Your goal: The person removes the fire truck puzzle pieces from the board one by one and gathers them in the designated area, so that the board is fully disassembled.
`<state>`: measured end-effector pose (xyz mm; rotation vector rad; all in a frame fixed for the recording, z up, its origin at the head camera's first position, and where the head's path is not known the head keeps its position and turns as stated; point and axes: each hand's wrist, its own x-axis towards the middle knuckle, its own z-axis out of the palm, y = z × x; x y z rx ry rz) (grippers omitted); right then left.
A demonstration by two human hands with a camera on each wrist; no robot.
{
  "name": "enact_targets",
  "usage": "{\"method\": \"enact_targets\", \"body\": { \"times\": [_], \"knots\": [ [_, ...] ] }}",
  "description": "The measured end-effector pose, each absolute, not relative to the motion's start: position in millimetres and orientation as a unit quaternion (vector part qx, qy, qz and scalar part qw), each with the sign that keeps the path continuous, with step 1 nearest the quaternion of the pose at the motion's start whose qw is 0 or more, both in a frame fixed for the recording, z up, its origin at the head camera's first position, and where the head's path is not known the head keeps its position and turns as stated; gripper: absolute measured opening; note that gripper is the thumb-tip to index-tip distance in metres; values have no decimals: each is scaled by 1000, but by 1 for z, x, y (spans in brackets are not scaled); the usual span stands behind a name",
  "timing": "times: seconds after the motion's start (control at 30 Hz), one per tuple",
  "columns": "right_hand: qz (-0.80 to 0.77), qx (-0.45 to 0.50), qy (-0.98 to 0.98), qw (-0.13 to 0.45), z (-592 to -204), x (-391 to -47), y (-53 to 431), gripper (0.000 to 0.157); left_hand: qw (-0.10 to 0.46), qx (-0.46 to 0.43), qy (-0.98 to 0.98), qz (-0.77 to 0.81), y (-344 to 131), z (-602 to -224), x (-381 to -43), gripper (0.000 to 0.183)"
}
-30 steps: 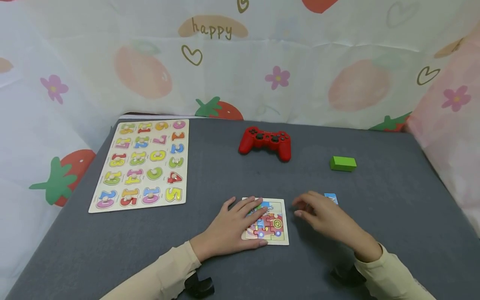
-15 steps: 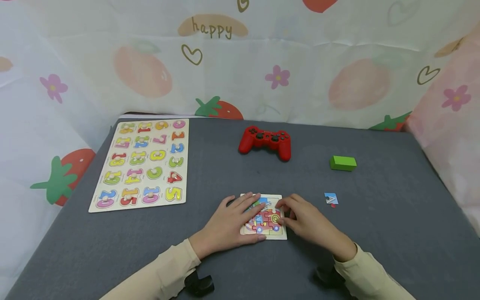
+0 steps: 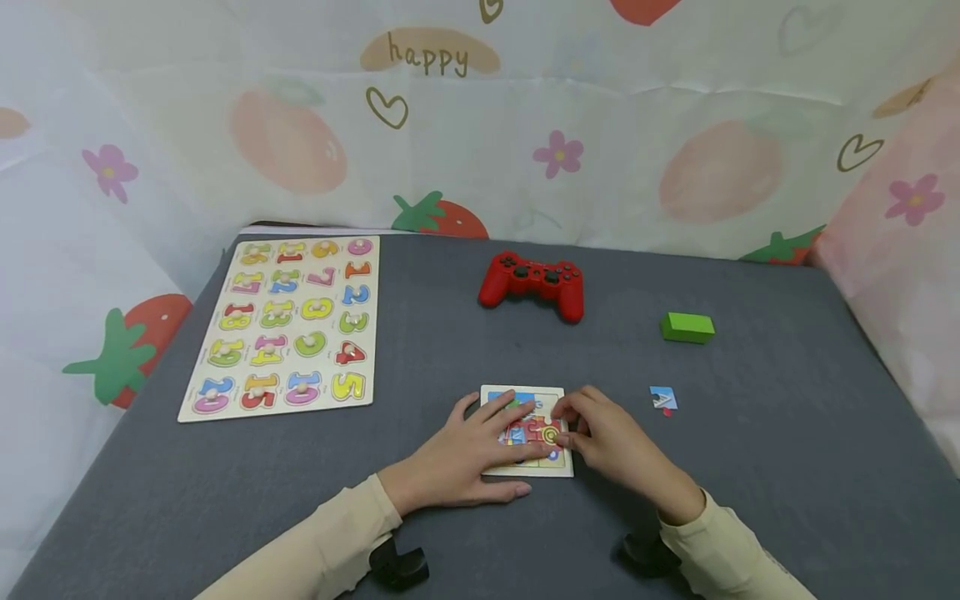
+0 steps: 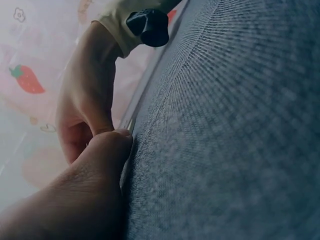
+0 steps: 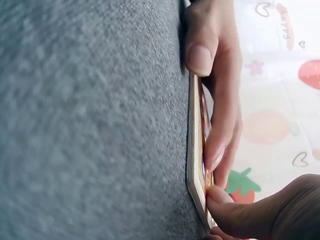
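A small wooden jigsaw puzzle (image 3: 525,472), with a colourful vehicle picture in a pale frame, lies on the table. My left hand (image 3: 468,454) rests over its left half, fingers spread and straight, covering part of the picture; the thumb lies just off the near edge. At the right edge, my right hand (image 3: 618,446) has curled fingers, with forefinger and thumb pinching at the board's side. Seen from the right wrist, the right thumb (image 5: 250,212) touches the top by the rim. A loose blue-and-white puzzle piece (image 3: 663,398) lies right of that hand.
A number peg puzzle board (image 3: 281,329) stands at the left of the grey tabletop (image 3: 450,333). Farther back are a red game controller (image 3: 532,283) and a green block (image 3: 687,327). A strawberry-print cloth (image 3: 600,100) hangs behind the table.
My right hand has moved left from beside the loose piece to the puzzle's right edge. The puzzle has shifted slightly away. My left hand's fingers have spread, and its thumb has slid off the near rim.
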<state>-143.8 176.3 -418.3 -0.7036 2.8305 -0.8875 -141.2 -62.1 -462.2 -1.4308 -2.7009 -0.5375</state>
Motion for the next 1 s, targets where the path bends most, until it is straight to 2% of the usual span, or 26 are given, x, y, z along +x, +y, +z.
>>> {"method": "enact_targets", "body": {
  "times": [0.17,0.43,0.67,1.0],
  "knots": [
    [-286,-234,928,32,-418,-143,175,16,25,-457,-872,-171,-61,-462,-141,50],
    [-285,-212,934,43,-417,-143,173,19,14,-449,-878,-165,-60,-460,-140,50],
    [-318,-173,930,65,-414,-148,172,6,4,-445,-880,-164,-61,-459,-140,50],
    [-356,-162,915,103,-411,-152,173,4,-12,-447,-878,-170,-61,-458,-140,48]
  ]
}}
